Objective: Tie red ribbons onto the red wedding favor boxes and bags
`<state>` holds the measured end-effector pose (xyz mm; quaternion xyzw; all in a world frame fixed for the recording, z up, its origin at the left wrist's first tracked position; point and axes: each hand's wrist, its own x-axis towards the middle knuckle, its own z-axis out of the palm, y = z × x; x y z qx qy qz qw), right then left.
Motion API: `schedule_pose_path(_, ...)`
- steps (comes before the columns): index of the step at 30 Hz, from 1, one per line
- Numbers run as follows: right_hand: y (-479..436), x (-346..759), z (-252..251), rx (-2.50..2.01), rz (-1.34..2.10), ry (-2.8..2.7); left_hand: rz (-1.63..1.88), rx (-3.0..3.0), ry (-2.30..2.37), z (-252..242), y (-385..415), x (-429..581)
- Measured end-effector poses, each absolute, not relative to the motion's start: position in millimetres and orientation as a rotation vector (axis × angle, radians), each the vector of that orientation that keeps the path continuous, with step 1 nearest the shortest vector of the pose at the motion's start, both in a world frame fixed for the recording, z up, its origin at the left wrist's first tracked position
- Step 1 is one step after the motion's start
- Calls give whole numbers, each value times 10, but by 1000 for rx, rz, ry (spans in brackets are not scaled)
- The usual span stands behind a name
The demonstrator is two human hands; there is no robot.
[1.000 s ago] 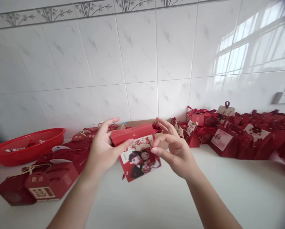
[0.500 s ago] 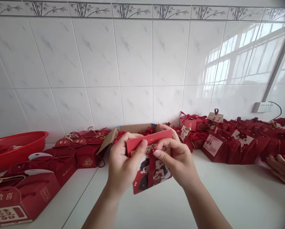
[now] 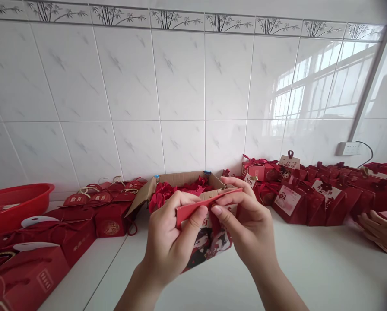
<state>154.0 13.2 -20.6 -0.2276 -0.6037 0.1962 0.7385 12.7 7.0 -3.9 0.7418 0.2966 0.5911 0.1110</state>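
Both hands are working in the head view: we are pinching the red top flap of a small gift box [image 3: 209, 235] between left hand [image 3: 172, 242] and right hand [image 3: 250, 229], above the white surface [image 3: 310, 276]. We are probably folding it shut; next calls for pressing the flap flat.

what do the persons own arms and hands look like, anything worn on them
Both arms enter from the bottom edge, bare as far as they show: no sleeves, gloves, watch or bracelet. The left hand and right hand show no rings on the visible fingers. The nails look short and plain, with no clear polish. No marks or tattoos are visible.
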Motion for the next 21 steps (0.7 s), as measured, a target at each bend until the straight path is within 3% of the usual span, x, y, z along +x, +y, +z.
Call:
schedule_pose_path(9, 196, 1613, -191, -518, 704, -1286, 1743, 2313, 805, -75, 197, 133)
schedule_pose_path(14, 238, 1607, -180, -663, 566, -1202, 1457, 2057, 992, -92, 211, 172)
schedule_pose_path(21, 270, 1576, -183, -716, 393, -1210, 1441, 2120, 1280, -170, 296, 219)
